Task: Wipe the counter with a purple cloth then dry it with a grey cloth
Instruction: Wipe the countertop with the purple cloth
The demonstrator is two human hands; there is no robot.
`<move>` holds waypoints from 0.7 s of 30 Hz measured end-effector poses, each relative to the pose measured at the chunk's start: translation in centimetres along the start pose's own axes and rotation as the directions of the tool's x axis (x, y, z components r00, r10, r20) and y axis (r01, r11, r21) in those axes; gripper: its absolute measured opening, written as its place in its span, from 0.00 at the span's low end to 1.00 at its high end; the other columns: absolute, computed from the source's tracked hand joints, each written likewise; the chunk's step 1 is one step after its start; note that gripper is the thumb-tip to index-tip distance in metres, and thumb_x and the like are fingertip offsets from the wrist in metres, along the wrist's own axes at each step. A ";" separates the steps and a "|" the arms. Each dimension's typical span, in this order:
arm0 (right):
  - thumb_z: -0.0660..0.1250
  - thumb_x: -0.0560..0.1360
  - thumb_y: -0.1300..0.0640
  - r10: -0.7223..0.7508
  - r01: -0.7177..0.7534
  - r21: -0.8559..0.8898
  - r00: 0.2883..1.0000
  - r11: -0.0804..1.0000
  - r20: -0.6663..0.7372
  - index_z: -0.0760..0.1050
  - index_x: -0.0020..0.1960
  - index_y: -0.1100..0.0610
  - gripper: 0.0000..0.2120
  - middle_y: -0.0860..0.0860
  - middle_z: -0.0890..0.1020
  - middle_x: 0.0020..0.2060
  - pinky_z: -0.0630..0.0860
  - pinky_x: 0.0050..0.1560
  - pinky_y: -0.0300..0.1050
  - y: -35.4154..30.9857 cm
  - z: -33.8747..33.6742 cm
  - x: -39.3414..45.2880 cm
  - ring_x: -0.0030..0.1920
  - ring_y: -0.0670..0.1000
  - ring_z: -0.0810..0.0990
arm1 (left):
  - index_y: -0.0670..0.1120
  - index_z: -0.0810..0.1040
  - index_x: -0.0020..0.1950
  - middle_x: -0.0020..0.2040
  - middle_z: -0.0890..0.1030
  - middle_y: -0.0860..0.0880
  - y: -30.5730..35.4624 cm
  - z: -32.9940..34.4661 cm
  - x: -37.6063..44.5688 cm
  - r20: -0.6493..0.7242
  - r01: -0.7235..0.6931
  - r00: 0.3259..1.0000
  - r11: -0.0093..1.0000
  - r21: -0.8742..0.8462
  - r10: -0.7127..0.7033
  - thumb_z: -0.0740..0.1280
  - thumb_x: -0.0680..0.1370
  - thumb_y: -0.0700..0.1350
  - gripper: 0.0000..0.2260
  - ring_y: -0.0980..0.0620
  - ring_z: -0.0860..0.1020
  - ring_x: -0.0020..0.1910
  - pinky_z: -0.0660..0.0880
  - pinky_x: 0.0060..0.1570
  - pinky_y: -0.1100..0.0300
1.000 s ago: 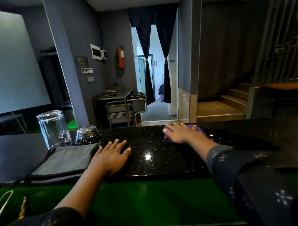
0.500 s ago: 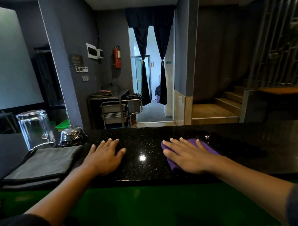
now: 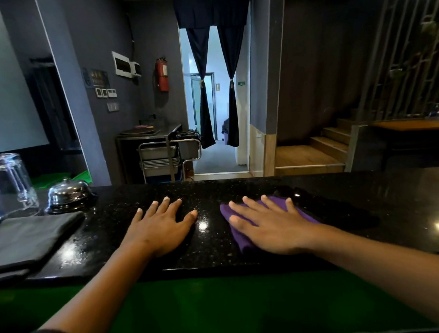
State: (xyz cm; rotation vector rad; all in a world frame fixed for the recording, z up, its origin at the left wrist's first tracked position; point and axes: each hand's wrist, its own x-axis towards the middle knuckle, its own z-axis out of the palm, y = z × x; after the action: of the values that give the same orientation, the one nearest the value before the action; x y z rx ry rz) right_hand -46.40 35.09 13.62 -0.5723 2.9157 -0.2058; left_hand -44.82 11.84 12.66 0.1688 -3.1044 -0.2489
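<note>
Black desk: your right hand, fingers spread flat, presses the purple cloth at centre-right. Your left hand, fingers open, lies bare beside it. Far left: folded grey cloth, bell, upturned empty glass.

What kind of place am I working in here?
Probably a service counter in a restaurant or small hotel. A call bell and an upturned glass sit on the black stone counter, and a metal trolley of stacked trays stands behind it near a wall-hung fire extinguisher.
</note>
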 end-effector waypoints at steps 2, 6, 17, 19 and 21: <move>0.38 0.77 0.31 0.000 0.000 0.001 1.000 1.000 -0.009 0.42 0.75 0.33 0.27 0.41 0.43 0.78 0.32 0.70 0.68 0.8 -0.6 1.8 0.78 0.54 0.39 | 0.56 0.47 0.77 0.79 0.46 0.51 0.2 0.1 0.0 -0.007 0.002 1.000 1.000 0.005 -0.002 0.44 0.77 0.67 0.31 0.50 0.45 0.77 0.41 0.74 0.47; 0.40 0.78 0.33 0.049 -0.050 -0.021 0.998 0.999 -0.034 0.45 0.77 0.38 0.28 0.48 0.44 0.79 0.33 0.68 0.73 -1.6 -1.5 8.2 0.77 0.59 0.40 | 0.57 0.47 0.77 0.79 0.47 0.51 0.4 -0.2 -0.1 0.003 0.007 1.000 1.000 0.011 -0.007 0.44 0.77 0.67 0.31 0.50 0.46 0.77 0.42 0.74 0.48; 0.40 0.78 0.33 0.317 -0.312 0.071 0.945 0.948 -0.084 0.45 0.78 0.39 0.29 0.49 0.45 0.79 0.35 0.69 0.73 10.0 -3.8 8.4 0.78 0.60 0.42 | 0.58 0.47 0.77 0.79 0.47 0.51 0.4 -0.5 -0.2 0.022 0.022 1.000 0.999 0.028 -0.023 0.44 0.75 0.69 0.32 0.50 0.47 0.77 0.44 0.74 0.48; 0.41 0.78 0.33 0.334 -0.331 0.043 0.940 0.943 -0.074 0.44 0.78 0.39 0.30 0.49 0.44 0.79 0.36 0.69 0.73 10.5 -3.8 7.7 0.77 0.60 0.41 | 0.57 0.48 0.77 0.79 0.47 0.51 0.4 -0.4 0.0 0.021 0.025 0.999 0.999 0.029 -0.025 0.44 0.75 0.69 0.32 0.49 0.47 0.77 0.44 0.74 0.47; 0.40 0.77 0.31 0.304 -0.303 0.028 0.950 0.953 -0.068 0.43 0.77 0.39 0.31 0.49 0.44 0.79 0.36 0.69 0.73 9.2 -3.3 7.0 0.77 0.61 0.41 | 0.57 0.48 0.77 0.79 0.48 0.50 0.4 -0.3 0.0 0.017 0.018 1.000 0.999 0.029 -0.018 0.44 0.75 0.69 0.33 0.49 0.48 0.77 0.44 0.74 0.47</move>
State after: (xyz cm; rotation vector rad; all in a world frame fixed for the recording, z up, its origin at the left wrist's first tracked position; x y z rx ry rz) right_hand -56.76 41.17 14.39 -0.1097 3.0164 -0.2145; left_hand -44.85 12.18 13.06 0.1964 -3.1264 -0.2068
